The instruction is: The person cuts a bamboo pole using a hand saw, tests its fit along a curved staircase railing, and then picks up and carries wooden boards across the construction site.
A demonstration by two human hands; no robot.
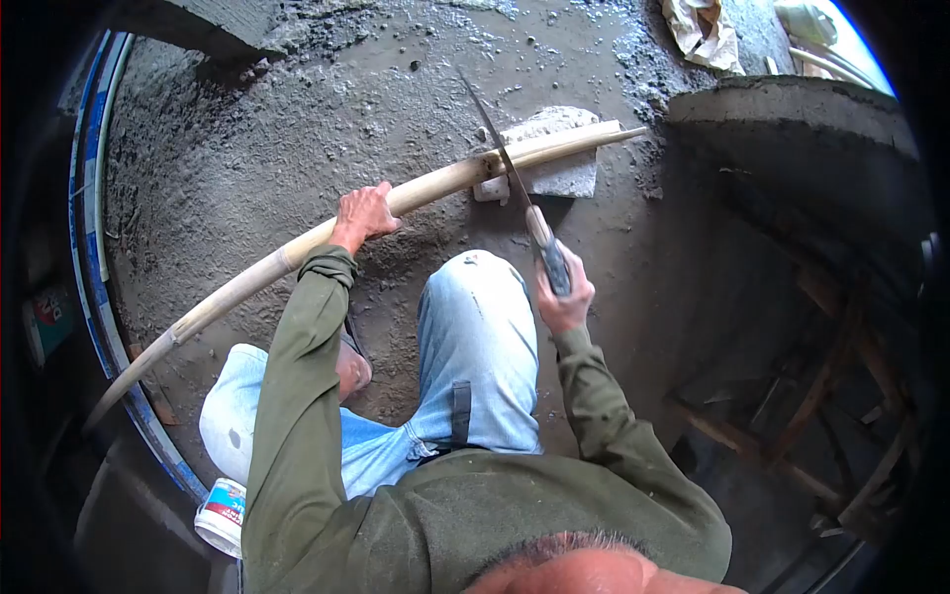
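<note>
A long bamboo pole (287, 255) runs from the lower left up to the right, its right part lying over a pale concrete block (572, 178). My left hand (366, 213) is wrapped round the pole, left of the block. In my right hand (566, 289) is the handle of a hand saw (511, 170). The blade crosses the pole near the block's left side, its tip pointing up and to the left. At its right end the pole looks split into two pieces.
Rough, wet-looking concrete ground (237, 129) surrounds the block. A concrete ledge (792, 104) stands at the right, with wooden pieces (811, 376) below it. A crumpled paper bag (705, 35) lies at the top right. At the lower left are a white bucket (220, 520) and blue-and-white strips (91, 238).
</note>
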